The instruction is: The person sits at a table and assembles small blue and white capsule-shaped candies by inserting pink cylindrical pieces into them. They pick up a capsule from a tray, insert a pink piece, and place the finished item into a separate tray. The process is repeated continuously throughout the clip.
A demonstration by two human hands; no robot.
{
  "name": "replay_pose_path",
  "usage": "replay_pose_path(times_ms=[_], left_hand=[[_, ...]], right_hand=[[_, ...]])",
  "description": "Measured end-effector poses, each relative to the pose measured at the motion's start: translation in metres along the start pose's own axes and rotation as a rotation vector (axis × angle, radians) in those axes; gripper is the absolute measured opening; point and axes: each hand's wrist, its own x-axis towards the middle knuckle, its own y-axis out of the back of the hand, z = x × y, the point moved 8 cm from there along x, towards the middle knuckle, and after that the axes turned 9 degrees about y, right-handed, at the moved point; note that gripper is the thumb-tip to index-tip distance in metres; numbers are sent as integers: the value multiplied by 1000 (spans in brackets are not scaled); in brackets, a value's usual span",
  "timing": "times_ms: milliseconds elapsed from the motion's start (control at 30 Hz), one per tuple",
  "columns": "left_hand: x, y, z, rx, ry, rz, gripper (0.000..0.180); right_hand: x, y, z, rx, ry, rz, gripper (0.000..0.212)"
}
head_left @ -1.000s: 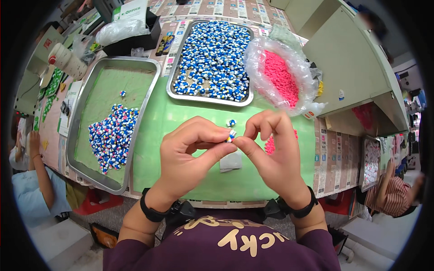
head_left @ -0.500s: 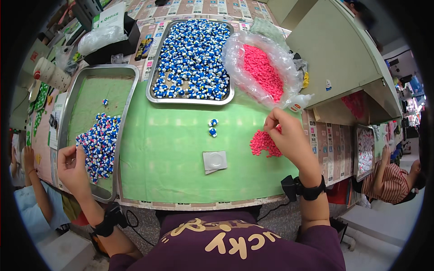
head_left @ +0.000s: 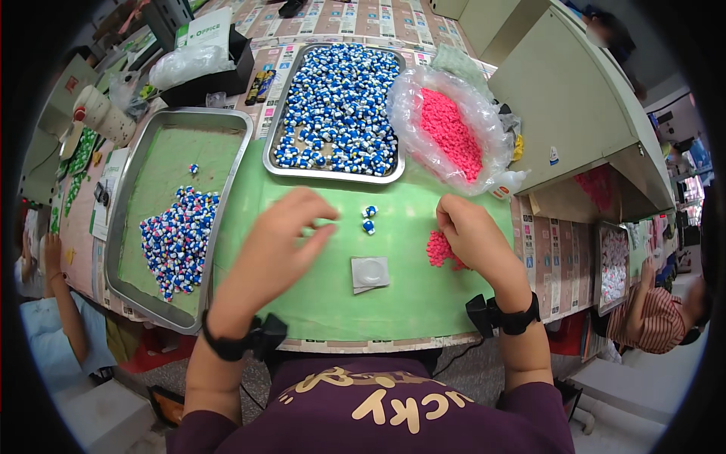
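Your left hand [head_left: 276,244], blurred, is above the green mat [head_left: 318,314], its thumb and fingers parted. Your right hand [head_left: 478,238] bends its fingertips down at a small pink pile [head_left: 437,251]; whether they pinch a piece is hidden. Between your hands sit two blue-and-white pieces [head_left: 369,226], with a pale square card [head_left: 369,271] nearer you. To the left lies a metal tray [head_left: 160,155] of similar pieces; a fuller tray [head_left: 336,178] stands at the far side, just left of an open plastic bag [head_left: 408,113] of pink bits.
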Motion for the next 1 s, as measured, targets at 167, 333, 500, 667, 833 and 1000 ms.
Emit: replay_pose_path(times_ms=[167, 333, 500, 667, 833, 1000], left_hand=[[21, -63, -4, 222, -199, -130, 16], [24, -74, -13, 268, -171, -204, 15], [18, -62, -15, 216, -176, -147, 19], [13, -31, -15, -296, 76, -155, 17], [-6, -38, -4, -911, 247, -370, 22], [-9, -46, 6, -1046, 345, -472, 21]], right_hand=[[4, 1, -6, 23, 25, 7, 7], [4, 15, -29, 278, 60, 89, 14], [7, 26, -69, 480, 241, 163, 16], [3, 31, -84, 705, 241, 237, 18], [7, 30, -106, 716, 346, 271, 20], [7, 28, -115, 618, 401, 276, 22]])
